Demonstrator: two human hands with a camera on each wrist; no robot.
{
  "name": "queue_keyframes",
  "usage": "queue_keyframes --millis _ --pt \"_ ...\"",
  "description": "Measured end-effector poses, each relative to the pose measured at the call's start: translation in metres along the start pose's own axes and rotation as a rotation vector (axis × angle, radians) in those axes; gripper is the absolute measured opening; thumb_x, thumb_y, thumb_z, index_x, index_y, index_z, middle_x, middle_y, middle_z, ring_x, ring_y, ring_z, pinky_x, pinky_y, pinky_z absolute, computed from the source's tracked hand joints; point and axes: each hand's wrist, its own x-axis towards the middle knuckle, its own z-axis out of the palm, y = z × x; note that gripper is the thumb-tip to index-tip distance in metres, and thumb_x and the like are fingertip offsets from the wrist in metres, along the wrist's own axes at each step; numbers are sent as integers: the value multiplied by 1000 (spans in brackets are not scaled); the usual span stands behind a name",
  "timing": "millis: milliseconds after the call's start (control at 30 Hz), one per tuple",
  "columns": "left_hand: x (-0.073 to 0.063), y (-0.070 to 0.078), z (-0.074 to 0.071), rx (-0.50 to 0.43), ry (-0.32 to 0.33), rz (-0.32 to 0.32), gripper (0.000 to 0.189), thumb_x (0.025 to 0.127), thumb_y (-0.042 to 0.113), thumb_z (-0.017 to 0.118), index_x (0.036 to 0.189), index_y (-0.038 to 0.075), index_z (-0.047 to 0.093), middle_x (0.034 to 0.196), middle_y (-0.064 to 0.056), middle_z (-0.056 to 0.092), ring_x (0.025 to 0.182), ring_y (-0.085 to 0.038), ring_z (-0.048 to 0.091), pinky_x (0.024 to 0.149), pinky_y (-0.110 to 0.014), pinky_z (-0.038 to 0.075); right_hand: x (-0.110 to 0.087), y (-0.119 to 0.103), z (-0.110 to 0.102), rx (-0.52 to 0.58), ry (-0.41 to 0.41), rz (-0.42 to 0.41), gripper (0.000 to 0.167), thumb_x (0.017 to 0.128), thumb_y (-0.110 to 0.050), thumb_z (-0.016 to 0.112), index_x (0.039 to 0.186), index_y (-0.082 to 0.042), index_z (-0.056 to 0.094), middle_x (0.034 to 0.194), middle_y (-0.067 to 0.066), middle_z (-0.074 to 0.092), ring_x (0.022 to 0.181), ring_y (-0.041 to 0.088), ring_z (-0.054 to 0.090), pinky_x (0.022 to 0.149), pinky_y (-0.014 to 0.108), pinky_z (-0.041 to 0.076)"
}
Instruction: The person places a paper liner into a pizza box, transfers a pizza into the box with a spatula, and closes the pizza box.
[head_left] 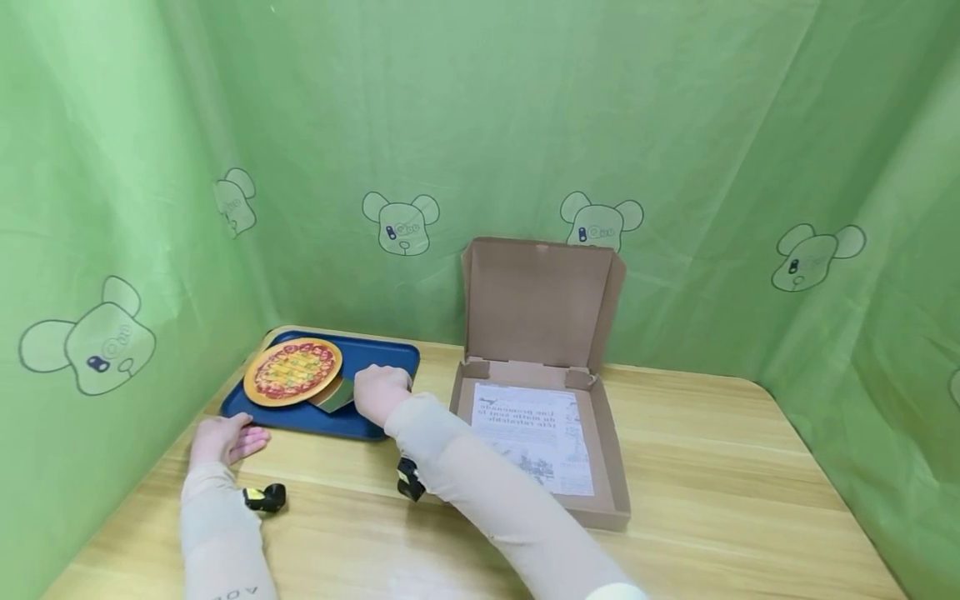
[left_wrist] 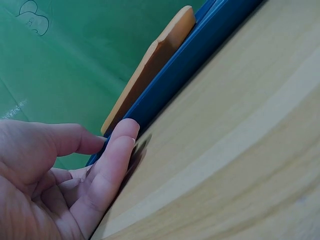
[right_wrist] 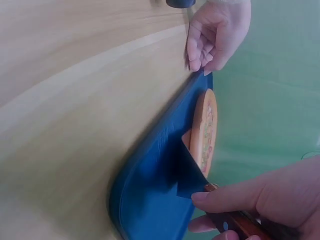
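Note:
A round pizza (head_left: 292, 372) with a thick orange crust lies toward the left of a blue tray (head_left: 382, 354). My right hand (head_left: 380, 393) grips the dark wooden handle (right_wrist: 240, 223) of a spatula. The spatula's broad metal blade (head_left: 339, 396) reaches under the pizza's near right edge, so its front part is hidden. At the tray's near left corner, my left hand (head_left: 217, 440) pinches the rim between thumb and fingers. The left wrist view shows the pizza's crust (left_wrist: 150, 60) above the tray rim, close to the left thumb.
To the right of the tray stands an open cardboard pizza box (head_left: 615, 467), its lid (head_left: 536, 304) upright at the back. Printed paper (head_left: 528, 417) lines the box. Green curtains (head_left: 480, 125) enclose the wooden table (head_left: 697, 450) behind and on both sides.

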Motion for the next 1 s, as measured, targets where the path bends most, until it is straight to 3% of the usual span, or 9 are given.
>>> queue_keyframes --millis 167,533,1000 --pt "0 -1 -2 -3 8 8 10 102 9 38 98 0 40 62 -6 68 59 -13 71 69 -26 61 10 -12 6 28 7 26 30 102 -23 44 102 -22 74 91 -2 72 67 13 58 48 38 47" --pt "1 -1 -2 -1 15 13 10 102 9 39 97 0 40 62 -6 67 58 -13 70 67 -26 62 29 -25 23 85 -13 79 30 103 -25 43 113 -25 71 109 -3 72 82 15 67 58 43 55" --pt "-1 1 0 3 26 15 12 102 8 39 103 -4 42 64 -6 68 60 -14 71 70 -26 62 42 -32 20 55 -8 83 28 103 -28 45 111 -26 72 106 -4 72 81 13 67 58 39 56"
